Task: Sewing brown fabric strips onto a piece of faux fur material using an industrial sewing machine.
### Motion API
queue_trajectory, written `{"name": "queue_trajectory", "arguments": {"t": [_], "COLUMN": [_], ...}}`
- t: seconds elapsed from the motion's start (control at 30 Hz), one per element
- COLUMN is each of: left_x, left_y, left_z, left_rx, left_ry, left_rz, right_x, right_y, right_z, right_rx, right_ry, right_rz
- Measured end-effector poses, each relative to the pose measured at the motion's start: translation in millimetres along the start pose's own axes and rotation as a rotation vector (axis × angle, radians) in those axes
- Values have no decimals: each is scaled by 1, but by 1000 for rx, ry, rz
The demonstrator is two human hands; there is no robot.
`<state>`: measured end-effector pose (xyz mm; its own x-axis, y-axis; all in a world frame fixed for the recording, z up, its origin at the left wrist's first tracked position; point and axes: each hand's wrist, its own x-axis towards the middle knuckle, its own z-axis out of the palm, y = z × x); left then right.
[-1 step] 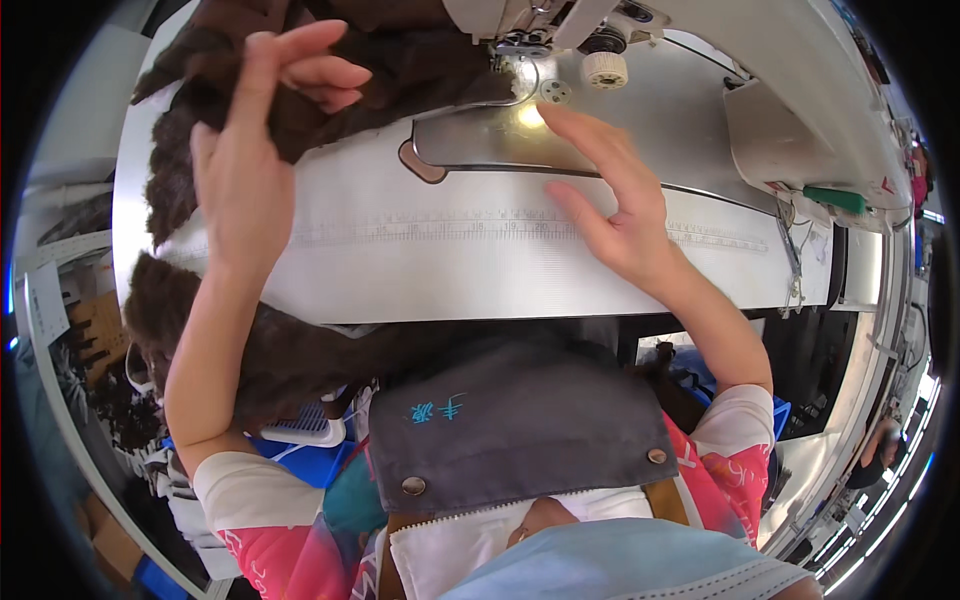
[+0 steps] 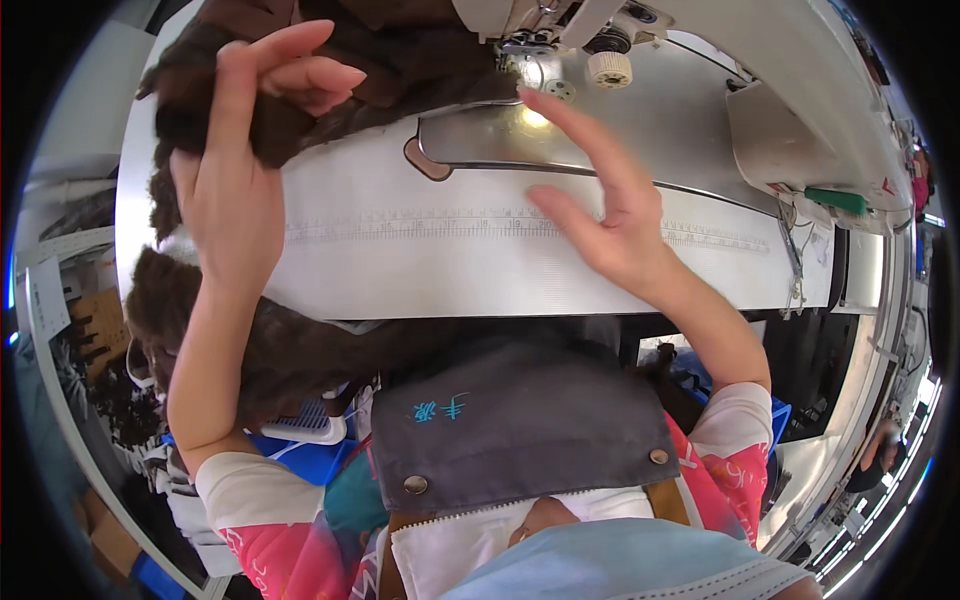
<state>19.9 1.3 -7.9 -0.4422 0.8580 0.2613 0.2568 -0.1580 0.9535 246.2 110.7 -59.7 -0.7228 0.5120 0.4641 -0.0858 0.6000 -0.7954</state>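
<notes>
Dark brown fur point(image 2: 420, 70) is spread across the far left of the white sewing table point(image 2: 400, 275), its edge reaching the sewing machine's needle area point(image 2: 530, 60). My left hand point(image 2: 235, 200) is closed over a raised bulge of this fur, its fingers bent to the right and the thumb tip partly buried in the pile. My right hand point(image 2: 620, 225) has its index finger stretched toward the fur edge beside the needle area and the thumb held apart. Whether that fingertip touches the fur, I cannot tell. Nothing is in this hand.
The machine head point(image 2: 790, 100) rises at the back right, with a white dial point(image 2: 610, 70). A printed ruler point(image 2: 480, 225) runs along the table. More brown fur point(image 2: 300, 360) hangs over the front edge toward my lap. A blue basket point(image 2: 310, 462) stands below. Another person point(image 2: 880, 455) appears far right.
My left hand has shifted slightly left, and the fur bulge moved with it. My right hand has also slid left, its index fingertip coming closer to the fur edge.
</notes>
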Motion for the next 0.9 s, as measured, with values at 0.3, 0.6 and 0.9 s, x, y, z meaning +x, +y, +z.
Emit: {"name": "queue_trajectory", "arguments": {"t": [0.3,0.6,0.9], "left_x": [-30,290,199], "left_y": [60,-138,-89], "left_z": [7,-86,-62], "left_rx": [1011,1244,611], "left_ry": [-924,61,-481], "left_rz": [582,116,-268], "right_x": [12,25,57], "right_y": [-49,1,15], "right_z": [71,72,92], "right_rx": [723,1146,1058], "right_ry": [-419,-5,237], "right_rz": [216,908,863]}}
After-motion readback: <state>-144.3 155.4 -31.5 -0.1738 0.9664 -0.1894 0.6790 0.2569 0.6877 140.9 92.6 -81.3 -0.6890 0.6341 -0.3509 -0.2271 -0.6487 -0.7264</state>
